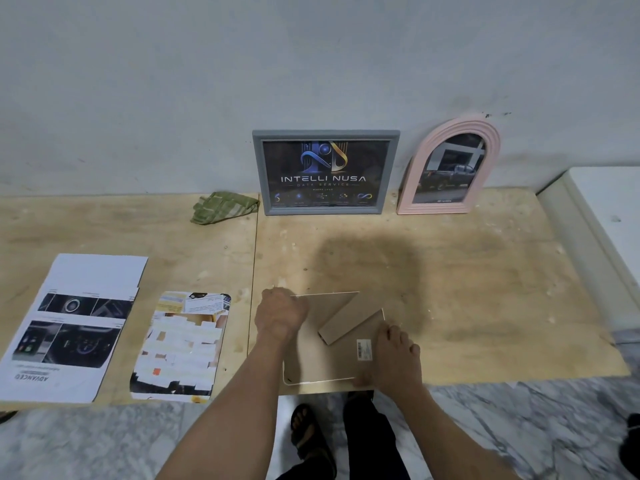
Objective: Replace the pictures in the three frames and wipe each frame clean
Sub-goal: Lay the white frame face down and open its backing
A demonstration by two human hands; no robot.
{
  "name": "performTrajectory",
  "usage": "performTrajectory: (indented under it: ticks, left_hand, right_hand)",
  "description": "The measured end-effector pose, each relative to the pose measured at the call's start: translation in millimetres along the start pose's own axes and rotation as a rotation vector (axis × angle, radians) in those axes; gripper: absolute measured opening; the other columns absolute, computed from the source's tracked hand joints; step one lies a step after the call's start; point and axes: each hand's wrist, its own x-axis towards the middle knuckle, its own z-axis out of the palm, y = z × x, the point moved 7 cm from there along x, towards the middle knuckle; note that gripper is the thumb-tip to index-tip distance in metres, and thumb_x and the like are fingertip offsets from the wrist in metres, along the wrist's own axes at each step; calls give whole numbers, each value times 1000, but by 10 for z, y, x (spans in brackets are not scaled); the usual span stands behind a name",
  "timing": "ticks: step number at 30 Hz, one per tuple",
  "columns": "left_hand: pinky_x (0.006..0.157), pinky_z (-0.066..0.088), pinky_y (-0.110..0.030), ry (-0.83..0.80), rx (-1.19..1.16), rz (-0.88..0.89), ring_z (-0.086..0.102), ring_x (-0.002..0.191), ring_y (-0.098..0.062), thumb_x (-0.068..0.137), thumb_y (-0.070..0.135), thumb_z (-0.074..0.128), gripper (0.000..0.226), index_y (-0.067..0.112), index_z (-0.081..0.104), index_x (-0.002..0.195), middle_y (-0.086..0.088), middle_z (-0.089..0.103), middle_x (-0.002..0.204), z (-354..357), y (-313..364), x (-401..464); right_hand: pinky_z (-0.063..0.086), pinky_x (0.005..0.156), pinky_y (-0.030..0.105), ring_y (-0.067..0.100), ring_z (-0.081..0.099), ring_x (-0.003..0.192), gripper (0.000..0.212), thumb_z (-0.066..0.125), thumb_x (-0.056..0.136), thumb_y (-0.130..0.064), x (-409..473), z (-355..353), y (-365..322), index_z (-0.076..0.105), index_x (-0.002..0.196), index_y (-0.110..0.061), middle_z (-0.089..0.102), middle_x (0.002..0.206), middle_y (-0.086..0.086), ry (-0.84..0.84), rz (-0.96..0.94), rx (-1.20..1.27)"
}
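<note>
A white-edged frame (332,362) lies face down near the table's front edge, its brown back and folded stand facing up. My left hand (280,315) rests as a loose fist on its far left corner. My right hand (393,358) presses on its right side, fingers spread near a barcode sticker. A grey frame (325,172) with a dark logo picture leans on the wall. A pink arched frame (450,164) with a car picture leans beside it. A green checked cloth (223,206) lies left of the grey frame.
Two loose printed pictures lie on the left of the plywood table (485,271): a white sheet with car interiors (72,327) and a round-cornered print (181,346). A white ledge (602,230) borders the right. My feet stand on marble floor below.
</note>
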Motion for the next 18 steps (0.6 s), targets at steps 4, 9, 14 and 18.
performTrajectory:
  ticks: [4,9,14,18]
  left_hand:
    - [98,41,-32,8,-15,-16,54,122,-33,89,20,48,37,4,59,121,-17,54,132,-32,17,-77]
    - [97,42,-34,43,1,-27,55,122,-33,91,22,52,36,4,57,121,-15,51,131,-55,43,-186]
    - [87,43,-30,20,-90,-33,58,114,-35,83,32,61,23,13,61,96,-16,58,122,-77,7,-198]
    - [75,41,-27,17,-140,-52,63,101,-35,81,30,62,27,19,45,64,-9,64,92,-145,-4,-214]
  right_hand:
    - [35,99,40,25,37,125,118,78,55,-64,1,5,6,22,142,-8,34,137,6,-1,0,8]
    - [35,97,41,26,35,126,120,77,55,-65,2,17,4,20,143,-7,33,139,7,-9,-10,4]
    - [34,99,42,27,33,129,118,77,57,-62,9,21,9,19,143,-6,29,143,8,-8,-16,24]
    - [34,97,41,26,34,128,120,78,54,-64,17,33,1,21,143,-6,29,144,7,-17,-6,11]
